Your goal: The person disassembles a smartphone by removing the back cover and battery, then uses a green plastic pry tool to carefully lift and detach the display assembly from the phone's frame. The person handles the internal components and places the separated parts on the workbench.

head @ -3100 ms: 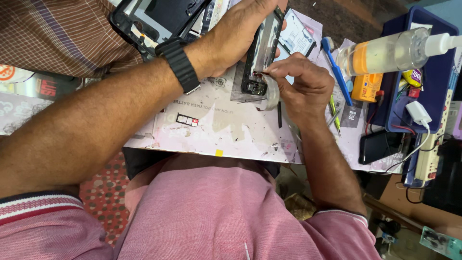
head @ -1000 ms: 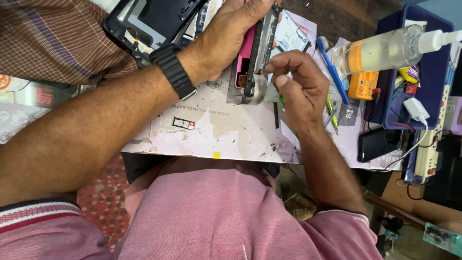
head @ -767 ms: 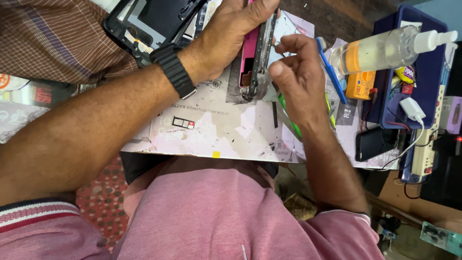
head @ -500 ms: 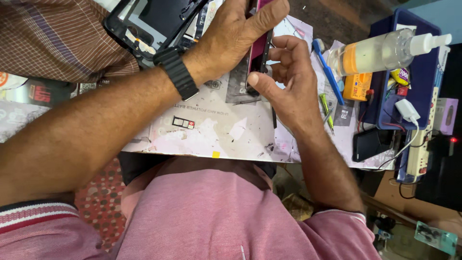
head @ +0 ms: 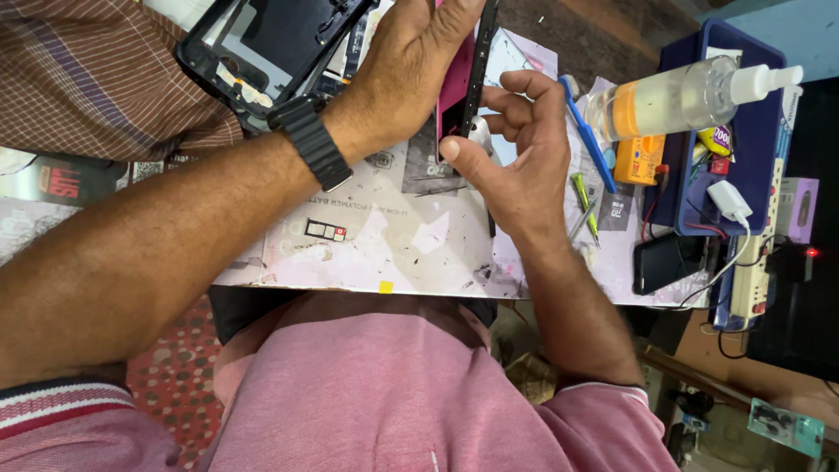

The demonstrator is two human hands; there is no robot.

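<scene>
The left hand (head: 411, 61) is gripping the pink phone (head: 454, 83) on edge above the worktop's (head: 393, 253) far edge; the right hand (head: 516, 149) is pinching its frame, which risks slipping and cracking

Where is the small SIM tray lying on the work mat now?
In the head view, the SIM tray lies flat on the white work mat, just below the left wrist's black watch and left of the right hand.
</scene>
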